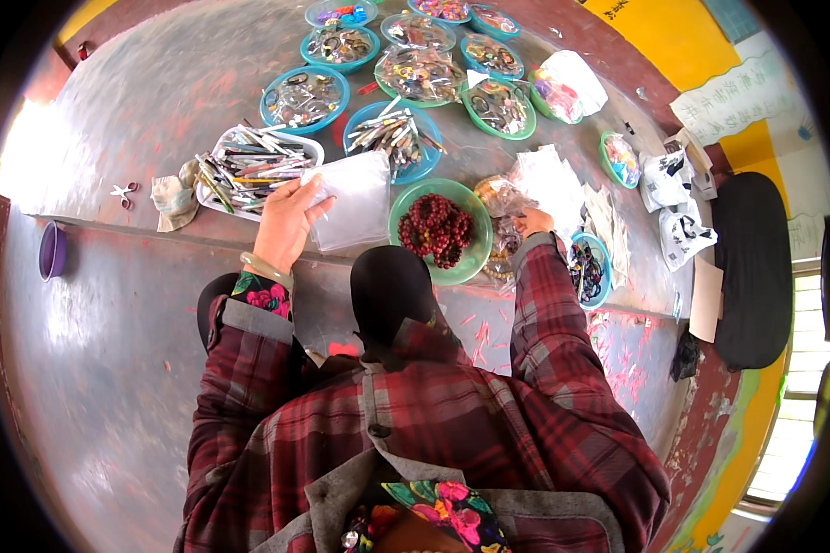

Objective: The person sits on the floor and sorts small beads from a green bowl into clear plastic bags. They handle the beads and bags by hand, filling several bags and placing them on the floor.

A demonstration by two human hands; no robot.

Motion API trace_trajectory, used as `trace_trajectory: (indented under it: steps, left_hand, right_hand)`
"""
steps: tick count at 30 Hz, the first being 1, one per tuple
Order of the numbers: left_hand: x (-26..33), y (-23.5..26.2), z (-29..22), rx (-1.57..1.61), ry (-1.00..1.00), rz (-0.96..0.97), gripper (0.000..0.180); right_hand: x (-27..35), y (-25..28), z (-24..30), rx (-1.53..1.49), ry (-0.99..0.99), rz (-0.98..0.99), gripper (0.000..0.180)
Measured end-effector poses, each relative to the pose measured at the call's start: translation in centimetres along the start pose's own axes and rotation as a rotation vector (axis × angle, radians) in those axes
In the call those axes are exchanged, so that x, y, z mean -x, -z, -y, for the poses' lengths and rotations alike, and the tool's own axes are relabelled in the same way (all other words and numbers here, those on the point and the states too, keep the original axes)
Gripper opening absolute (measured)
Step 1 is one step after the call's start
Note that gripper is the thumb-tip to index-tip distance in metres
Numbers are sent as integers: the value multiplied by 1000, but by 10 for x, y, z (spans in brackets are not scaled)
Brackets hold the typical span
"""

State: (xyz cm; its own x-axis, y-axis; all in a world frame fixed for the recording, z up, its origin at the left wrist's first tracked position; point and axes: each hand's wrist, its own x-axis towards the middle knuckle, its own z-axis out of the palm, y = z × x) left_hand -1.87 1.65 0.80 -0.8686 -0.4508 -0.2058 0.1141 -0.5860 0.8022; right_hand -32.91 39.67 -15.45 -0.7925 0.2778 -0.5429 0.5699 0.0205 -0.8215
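Observation:
My left hand [286, 221] pinches the edge of a flat clear plastic bag [352, 198], which hangs in front of the white basin of pens. In the middle, a green bowl [399, 226] holds a heap of dark red beaded bracelets [438, 230]. Just right of the bowl, my right hand [533, 221] has its fingers curled on a clear bag of beaded bracelets [504, 198]; its fingertips are partly hidden. More brown beaded bracelets [501, 263] in plastic lie below it, against the bowl.
A white basin of pens [315, 152] and a blue bowl [424, 170] of pens stand ahead. Several bowls of bagged trinkets fill the far side. Scissors [125, 194] and a cloth pouch [173, 203] lie left. White plastic bags [666, 180] and a blue basket [605, 267] stand right.

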Motion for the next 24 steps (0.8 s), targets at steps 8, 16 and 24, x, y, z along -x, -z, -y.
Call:
trace_trajectory:
  steps: [8,16,24]
  left_hand:
    - [-2,-5,3,-40,27,8,15]
    - [-7,-16,3,-34,80,26,16]
    - [1,-11,1,-56,75,-23,16]
  right_hand:
    - [-76,7,-18,710,474,190,19]
    - [-141,-1,-10,864,135,-37,39]
    - [11,-28,3,-411,-20,122,39]
